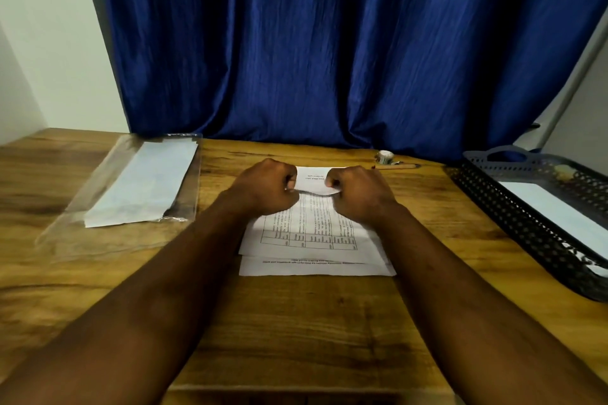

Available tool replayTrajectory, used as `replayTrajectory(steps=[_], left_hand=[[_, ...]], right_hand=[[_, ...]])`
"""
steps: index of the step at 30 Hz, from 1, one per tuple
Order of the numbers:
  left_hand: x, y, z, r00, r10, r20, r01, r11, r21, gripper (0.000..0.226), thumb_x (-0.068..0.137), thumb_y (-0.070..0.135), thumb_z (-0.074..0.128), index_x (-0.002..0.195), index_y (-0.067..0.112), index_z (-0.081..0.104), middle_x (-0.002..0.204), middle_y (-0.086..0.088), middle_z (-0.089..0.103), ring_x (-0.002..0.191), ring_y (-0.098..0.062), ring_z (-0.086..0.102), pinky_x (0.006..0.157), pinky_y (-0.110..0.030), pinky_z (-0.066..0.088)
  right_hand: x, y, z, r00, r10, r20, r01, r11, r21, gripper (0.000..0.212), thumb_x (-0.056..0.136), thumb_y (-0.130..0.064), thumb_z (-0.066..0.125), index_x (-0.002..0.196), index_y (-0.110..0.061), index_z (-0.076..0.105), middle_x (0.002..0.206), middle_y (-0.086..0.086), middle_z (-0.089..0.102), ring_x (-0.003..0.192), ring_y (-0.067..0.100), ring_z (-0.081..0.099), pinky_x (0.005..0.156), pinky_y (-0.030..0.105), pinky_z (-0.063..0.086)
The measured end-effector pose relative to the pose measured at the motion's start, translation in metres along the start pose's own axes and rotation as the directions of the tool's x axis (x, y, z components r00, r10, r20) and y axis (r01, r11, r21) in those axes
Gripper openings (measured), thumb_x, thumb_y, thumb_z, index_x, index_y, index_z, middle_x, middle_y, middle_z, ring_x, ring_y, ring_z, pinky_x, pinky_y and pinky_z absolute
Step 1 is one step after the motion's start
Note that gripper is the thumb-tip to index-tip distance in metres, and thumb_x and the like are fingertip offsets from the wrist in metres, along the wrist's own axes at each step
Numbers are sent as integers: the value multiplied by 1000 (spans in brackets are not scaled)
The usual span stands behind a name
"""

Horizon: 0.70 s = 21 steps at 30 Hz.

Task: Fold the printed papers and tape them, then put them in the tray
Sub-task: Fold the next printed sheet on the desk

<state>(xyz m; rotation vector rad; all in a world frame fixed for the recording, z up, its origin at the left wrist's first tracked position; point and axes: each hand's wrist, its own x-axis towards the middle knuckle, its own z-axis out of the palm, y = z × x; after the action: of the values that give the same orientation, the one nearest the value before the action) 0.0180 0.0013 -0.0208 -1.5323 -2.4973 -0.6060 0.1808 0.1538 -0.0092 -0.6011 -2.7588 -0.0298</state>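
Both forearms reach forward over a wooden table [296,322] to a printed sheet [309,223] lying at its middle. The left hand [263,189] and right hand [357,192] are curled nearly into fists, each pinching the sheet's far edge between thumb and fingers. That edge is lifted off the table and bent toward the person, so a white flap with a line of print shows between the two hands. A table of text covers the part of the sheet that lies flat. A second sheet [316,268] lies under it, its near edge sticking out.

To the left, well apart, a folded white paper [141,184] rests on a clear plastic sleeve [98,233]. At the right edge stands a dark perforated tray [513,207] with white paper [559,207] inside. Behind the hands lie a small tape roll [384,156] and, just beside it, a pen [396,167]. A blue curtain [329,43] hangs behind.
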Motion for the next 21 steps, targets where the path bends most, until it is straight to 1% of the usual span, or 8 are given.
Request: replayTrajectory(steps=[3, 5, 6, 10, 14, 16, 18, 21], left_hand=[[-3, 3, -2, 999, -25, 46, 28, 998, -62, 26, 82, 52, 63, 81, 26, 63, 77, 7, 65, 75, -17, 60, 63, -35, 47], [-2, 5, -3, 996, -60, 59, 66, 993, -98, 28, 91, 52, 56, 81, 27, 64, 77, 7, 67, 75, -16, 62, 64, -36, 48], [-2, 4, -3, 996, -67, 59, 73, 992, -103, 26, 94, 48, 56, 82, 27, 65, 78, 7, 67, 77, -16, 62, 66, -36, 48], [-3, -2, 0, 998, -60, 22, 62, 996, -66, 4, 93, 27, 63, 89, 28, 64, 89, 5, 68, 88, -21, 63, 76, -40, 55], [1, -6, 6, 989, -145, 24, 147, 972, -185, 7, 93, 29, 74, 90, 29, 67, 108, 8, 72, 101, -16, 65, 88, -38, 56], [4, -10, 9, 983, -179, 32, 181, 955, -236, 9, 92, 28, 77, 94, 29, 68, 115, 8, 71, 105, -14, 65, 85, -32, 54], [4, -12, 10, 983, -181, 28, 183, 959, -216, 14, 93, 33, 77, 105, 31, 70, 121, 7, 70, 104, -12, 63, 81, -28, 50], [4, -13, 9, 988, -138, 74, 145, 984, -102, 37, 98, 43, 69, 134, 32, 62, 143, 3, 61, 127, -20, 56, 103, -38, 48]], right_hand=[[0, -5, -3, 999, -13, -40, 12, 1000, -21, 59, 102, -44, 48, 157, -21, 47, 161, 5, 50, 148, 27, 42, 120, 50, 33], [-1, -14, -3, 999, -26, -39, 27, 1000, 11, 66, 107, -47, 39, 166, -19, 30, 173, 4, 30, 160, 24, 25, 127, 49, 22], [-2, -20, 0, 999, -42, 23, 41, 998, 46, 66, 110, -48, 34, 169, -20, 24, 176, 3, 22, 163, 22, 17, 129, 49, 17], [-2, -40, 11, 923, -102, 370, 42, 985, 165, 61, 115, -49, 19, 171, -27, 8, 179, -6, -1, 165, 13, -3, 132, 50, -3], [2, -19, 10, 905, 1, 426, -74, 985, 156, 61, 114, -51, 15, 171, -33, 3, 178, -11, -8, 164, 11, -10, 129, 58, -11], [2, 3, 8, 895, 117, 430, -179, 978, 108, 63, 113, -54, 14, 171, -33, 0, 178, -10, -11, 164, 15, -13, 127, 61, -13], [0, 25, 9, 880, 207, 428, -248, 968, 42, 65, 112, -58, 12, 170, -33, -3, 178, -9, -13, 163, 17, -15, 127, 63, -14], [2, 39, 13, 868, 248, 430, -278, 961, 5, 68, 111, -62, 11, 170, -32, -5, 177, -9, -15, 163, 18, -16, 125, 65, -14]])
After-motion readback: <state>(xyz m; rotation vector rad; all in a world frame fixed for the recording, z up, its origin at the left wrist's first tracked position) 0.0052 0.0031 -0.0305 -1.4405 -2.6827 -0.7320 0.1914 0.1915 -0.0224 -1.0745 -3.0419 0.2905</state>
